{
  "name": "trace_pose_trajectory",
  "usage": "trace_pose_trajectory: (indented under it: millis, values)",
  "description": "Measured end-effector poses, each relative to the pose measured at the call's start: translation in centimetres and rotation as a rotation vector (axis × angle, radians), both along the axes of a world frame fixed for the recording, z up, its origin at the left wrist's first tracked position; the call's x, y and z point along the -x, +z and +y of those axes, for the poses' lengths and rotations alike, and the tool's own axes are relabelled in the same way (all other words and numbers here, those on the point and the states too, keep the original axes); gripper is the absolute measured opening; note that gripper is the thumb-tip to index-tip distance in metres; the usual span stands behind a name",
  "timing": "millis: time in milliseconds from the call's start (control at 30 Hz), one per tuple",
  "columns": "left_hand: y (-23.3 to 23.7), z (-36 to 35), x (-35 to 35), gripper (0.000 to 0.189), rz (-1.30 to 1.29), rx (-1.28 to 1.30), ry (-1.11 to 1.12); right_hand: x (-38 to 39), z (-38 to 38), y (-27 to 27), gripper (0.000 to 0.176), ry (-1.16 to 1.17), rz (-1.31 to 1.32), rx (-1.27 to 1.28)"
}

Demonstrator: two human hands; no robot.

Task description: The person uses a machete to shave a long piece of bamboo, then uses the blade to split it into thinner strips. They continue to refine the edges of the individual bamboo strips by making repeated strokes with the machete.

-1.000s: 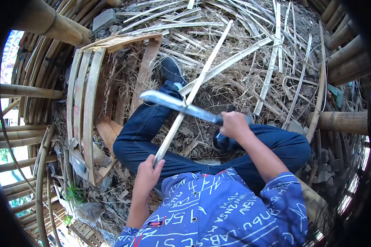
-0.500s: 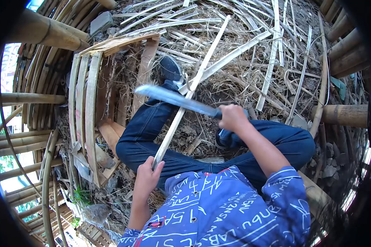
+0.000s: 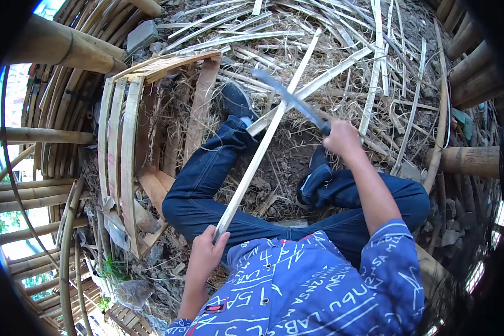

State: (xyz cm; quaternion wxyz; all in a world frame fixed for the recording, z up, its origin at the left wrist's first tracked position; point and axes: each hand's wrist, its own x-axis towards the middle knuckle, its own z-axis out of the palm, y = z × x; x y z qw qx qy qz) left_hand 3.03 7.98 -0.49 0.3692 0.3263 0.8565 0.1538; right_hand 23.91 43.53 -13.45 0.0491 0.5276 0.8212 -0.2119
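My left hand (image 3: pixel 207 248) is closed around the near end of a long, pale bamboo strip (image 3: pixel 256 163). That strip slants away from me and crosses over a wider split bamboo piece (image 3: pixel 333 74), close to my shoe (image 3: pixel 238 101). In my right hand (image 3: pixel 343 137) is the dark handle of a machete. Its grey blade (image 3: pixel 300 105) points up and left and lies across the strip in this view, near where the two bamboo pieces cross. The blade is slightly blurred.
A slatted wooden crate (image 3: pixel 130 145) stands to the left. Many loose bamboo strips (image 3: pixel 375 78) and shavings cover the ground ahead. Bamboo poles (image 3: pixel 470 162) rise on both sides, and a grey block (image 3: pixel 142 36) lies at the back left. My bent legs (image 3: pixel 369 196) frame the work area.
My right hand has moved away from me and to the right, taking the machete blade farther up along the strip. My left hand keeps its hold and has shifted slightly in view.
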Motion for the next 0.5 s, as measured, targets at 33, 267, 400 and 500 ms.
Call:
trace_pose_trajectory:
  millis: [33, 267, 400, 500]
  values:
    - [-0.2, 0.6, 0.0, 0.032, 0.001, -0.019, -0.001, -0.3, -1.1, 0.8, 0.023, 0.087, -0.025, 0.011]
    - [-0.2, 0.8, 0.6, 0.03, 0.105, -0.006, -0.072, 0.0, -7.4, 1.9, 0.024, 0.357, 0.095, 0.165]
    - [-0.2, 1.4, 0.2, 0.03, 0.137, -0.006, -0.076, 1.9, -8.6, 3.3, 0.024, 0.391, 0.109, 0.217]
    - [-1.6, 1.1, 0.0, 0.024, 0.075, -0.009, -0.09, 2.8, -10.9, 4.6, 0.025, 0.458, 0.164, 0.261]
